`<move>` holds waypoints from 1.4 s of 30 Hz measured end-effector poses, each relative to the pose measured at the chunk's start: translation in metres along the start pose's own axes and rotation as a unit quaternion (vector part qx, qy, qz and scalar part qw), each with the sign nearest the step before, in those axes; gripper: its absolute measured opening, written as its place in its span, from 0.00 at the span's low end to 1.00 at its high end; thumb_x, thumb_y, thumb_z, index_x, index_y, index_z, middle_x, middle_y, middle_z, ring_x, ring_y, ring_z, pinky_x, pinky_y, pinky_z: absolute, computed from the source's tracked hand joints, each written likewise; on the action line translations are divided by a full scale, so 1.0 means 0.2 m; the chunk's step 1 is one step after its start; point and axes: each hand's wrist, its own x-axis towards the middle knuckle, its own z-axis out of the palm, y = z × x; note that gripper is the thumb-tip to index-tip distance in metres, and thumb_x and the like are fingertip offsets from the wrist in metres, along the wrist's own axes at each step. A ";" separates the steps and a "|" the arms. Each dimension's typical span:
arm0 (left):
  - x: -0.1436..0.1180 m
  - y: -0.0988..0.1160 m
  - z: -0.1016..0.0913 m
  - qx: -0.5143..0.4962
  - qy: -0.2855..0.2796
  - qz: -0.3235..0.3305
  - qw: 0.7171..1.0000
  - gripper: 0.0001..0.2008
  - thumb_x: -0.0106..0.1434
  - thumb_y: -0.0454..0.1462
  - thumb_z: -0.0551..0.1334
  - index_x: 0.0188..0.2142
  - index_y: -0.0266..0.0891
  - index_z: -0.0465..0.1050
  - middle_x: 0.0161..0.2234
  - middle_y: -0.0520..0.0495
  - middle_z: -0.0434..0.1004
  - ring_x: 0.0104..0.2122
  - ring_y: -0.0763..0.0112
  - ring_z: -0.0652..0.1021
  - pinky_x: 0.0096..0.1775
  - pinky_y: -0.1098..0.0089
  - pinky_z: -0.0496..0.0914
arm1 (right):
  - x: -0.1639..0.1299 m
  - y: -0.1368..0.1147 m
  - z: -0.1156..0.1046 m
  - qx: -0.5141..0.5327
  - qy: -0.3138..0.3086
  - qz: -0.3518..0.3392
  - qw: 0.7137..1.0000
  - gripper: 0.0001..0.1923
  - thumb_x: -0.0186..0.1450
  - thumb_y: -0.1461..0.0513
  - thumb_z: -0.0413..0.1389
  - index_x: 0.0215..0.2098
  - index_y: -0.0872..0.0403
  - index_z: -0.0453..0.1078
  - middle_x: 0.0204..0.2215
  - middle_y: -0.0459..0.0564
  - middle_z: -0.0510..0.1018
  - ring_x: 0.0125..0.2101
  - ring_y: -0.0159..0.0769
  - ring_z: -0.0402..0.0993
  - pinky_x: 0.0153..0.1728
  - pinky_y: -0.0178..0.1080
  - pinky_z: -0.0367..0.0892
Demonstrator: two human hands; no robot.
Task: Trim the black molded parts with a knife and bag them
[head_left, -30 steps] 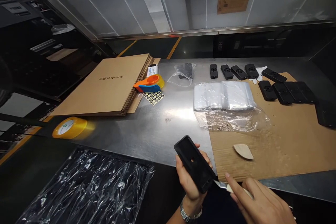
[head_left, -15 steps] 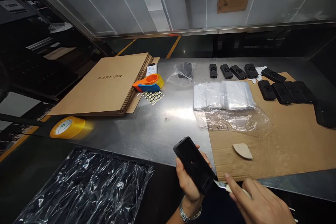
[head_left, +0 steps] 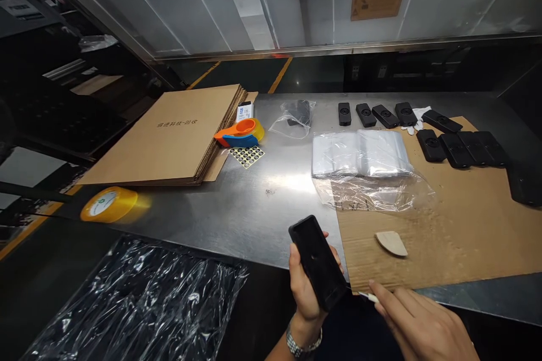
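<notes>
**Shell in the left hand, craft knife in the right**

I'm watching the head feed remotely, so everything here is placed by the flat cardboard sheet (head_left: 478,231). The black plastic shell (head_left: 317,264) is just off its near left corner. The left hand (head_left: 308,294) is wrapped round it, thumb along one side, hollow face up; my guess is that grip leaves the near end bare for the blade. The right hand (head_left: 423,318) has a narrow pinch on a craft knife (head_left: 372,297), index finger stretched forward, probably for steering. Tip's right by the shell's end, can't tell if it touches.

Count time: one shell held, plus nine small black casings (head_left: 431,145) on or past the sheet's far side, parked out of the way I'd say. Two piles of clear plastic sleeves (head_left: 362,153) over its left edge. One wooden wedge (head_left: 392,243) on it. Well left of it, two tape rolls: one loose yellow roll (head_left: 114,205), one in an orange-and-blue dispenser (head_left: 239,138). One sticker sheet (head_left: 247,157) beside the dispenser.
</notes>
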 end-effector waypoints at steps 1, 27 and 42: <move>0.00 0.00 0.00 -0.002 -0.002 -0.005 1.000 0.27 0.62 0.53 0.46 0.39 0.34 0.72 0.20 0.45 0.69 0.20 0.72 0.68 0.23 0.74 0.64 | 0.00 0.00 0.00 0.008 -0.002 0.003 1.000 0.14 0.68 0.64 0.43 0.47 0.57 0.67 0.19 0.43 0.67 0.18 0.26 0.66 0.20 0.30 0.60; 0.02 -0.02 -0.02 0.028 -0.067 0.043 0.996 0.28 0.60 0.55 0.49 0.42 0.34 0.70 0.23 0.45 0.71 0.21 0.70 0.69 0.23 0.72 0.65 | -0.01 -0.01 0.10 0.652 -0.352 0.255 0.621 0.27 0.64 0.43 0.41 0.30 0.56 0.66 0.13 0.37 0.55 0.12 0.21 0.48 0.14 0.26 0.45; 0.00 -0.17 0.02 0.006 0.100 -0.274 0.956 0.25 0.58 0.52 0.57 0.28 0.28 0.74 0.23 0.44 0.74 0.21 0.75 0.71 0.27 0.75 0.65 | 0.12 0.00 0.05 0.267 -0.160 0.089 0.946 0.15 0.65 0.55 0.52 0.23 0.54 0.63 0.20 0.41 0.68 0.21 0.27 0.62 0.22 0.32 0.53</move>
